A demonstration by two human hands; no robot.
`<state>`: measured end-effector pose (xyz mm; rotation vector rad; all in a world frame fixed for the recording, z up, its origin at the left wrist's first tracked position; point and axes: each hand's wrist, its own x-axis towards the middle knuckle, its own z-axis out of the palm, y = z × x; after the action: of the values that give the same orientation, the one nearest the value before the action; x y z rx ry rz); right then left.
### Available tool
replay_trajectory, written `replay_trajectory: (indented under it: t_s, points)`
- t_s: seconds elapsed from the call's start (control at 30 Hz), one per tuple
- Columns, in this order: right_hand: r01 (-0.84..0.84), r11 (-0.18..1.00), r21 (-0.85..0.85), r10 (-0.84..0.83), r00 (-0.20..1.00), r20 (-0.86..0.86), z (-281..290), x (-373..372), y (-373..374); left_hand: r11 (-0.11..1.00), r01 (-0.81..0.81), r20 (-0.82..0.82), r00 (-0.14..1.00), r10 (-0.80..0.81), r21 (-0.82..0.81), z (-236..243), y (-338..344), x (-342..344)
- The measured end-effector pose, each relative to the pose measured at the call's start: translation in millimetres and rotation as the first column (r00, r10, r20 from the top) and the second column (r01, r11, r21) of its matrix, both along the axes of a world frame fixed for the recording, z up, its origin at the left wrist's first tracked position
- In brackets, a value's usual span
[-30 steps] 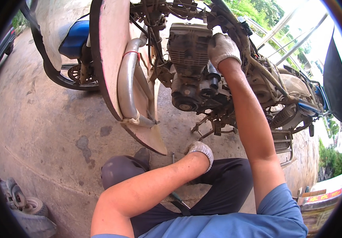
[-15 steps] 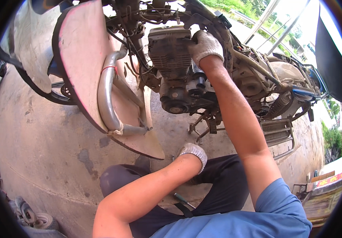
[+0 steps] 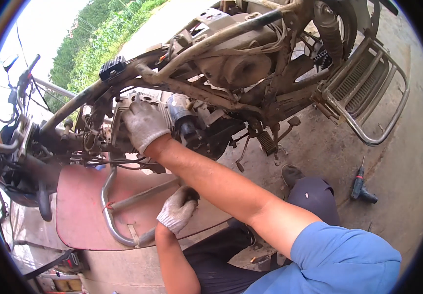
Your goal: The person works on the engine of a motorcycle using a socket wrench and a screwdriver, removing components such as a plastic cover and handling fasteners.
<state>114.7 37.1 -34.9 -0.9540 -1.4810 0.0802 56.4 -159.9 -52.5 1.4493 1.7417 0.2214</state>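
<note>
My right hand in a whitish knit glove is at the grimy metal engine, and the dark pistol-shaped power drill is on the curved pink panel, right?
Not quite: the dark pistol-shaped power drill lies on the grey concrete floor, not on the curved pink panel, as the head view shows. Your whitish-gloved right hand is at the grimy metal engine.

The person wears a plain blue shirt (image 3: 348, 250) whose short sleeve (image 3: 312, 237) covers the upper arm. To the shirt's left and above it are dark trousers (image 3: 314, 198), a small pale mark (image 3: 307, 195) on one knee. Beyond the shirt, the right hand (image 3: 145, 121) and left hand (image 3: 178, 208) wear pale knitted gloves (image 3: 148, 128), grimy, with ribbed cuffs (image 3: 169, 223).
</note>
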Motion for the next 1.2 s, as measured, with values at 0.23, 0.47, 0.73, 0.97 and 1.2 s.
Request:
replay_trajectory:
  t_s: [0.23,0.47,0.73,0.97,1.2]
  points:
    - [0.051,0.996,-0.078,-0.063,0.985,-0.158,-5.3,-2.9,-2.2,0.985,-0.172,0.026,0.985,0.171,0.020,-63.9,29.3,-43.3]
    - [-0.083,0.997,-0.006,0.077,0.946,-0.315,-9.9,0.2,4.1,0.973,-0.231,-0.009,0.973,0.231,0.011,-72.3,50.2,-37.3]
    - [-0.072,0.996,0.060,0.090,0.905,-0.416,-12.8,3.2,3.2,0.972,-0.234,-0.012,0.972,0.234,0.007,-82.1,58.1,-31.7]
    - [-0.079,0.992,0.097,0.116,0.874,-0.471,-16.1,-4.2,3.4,0.968,-0.250,0.001,0.968,0.250,0.024,-88.7,52.2,-36.0]
    - [-0.055,0.994,0.095,0.090,0.905,-0.416,-7.4,-1.4,4.6,0.968,-0.239,0.014,0.971,0.239,0.069,-90.4,51.1,-37.6]
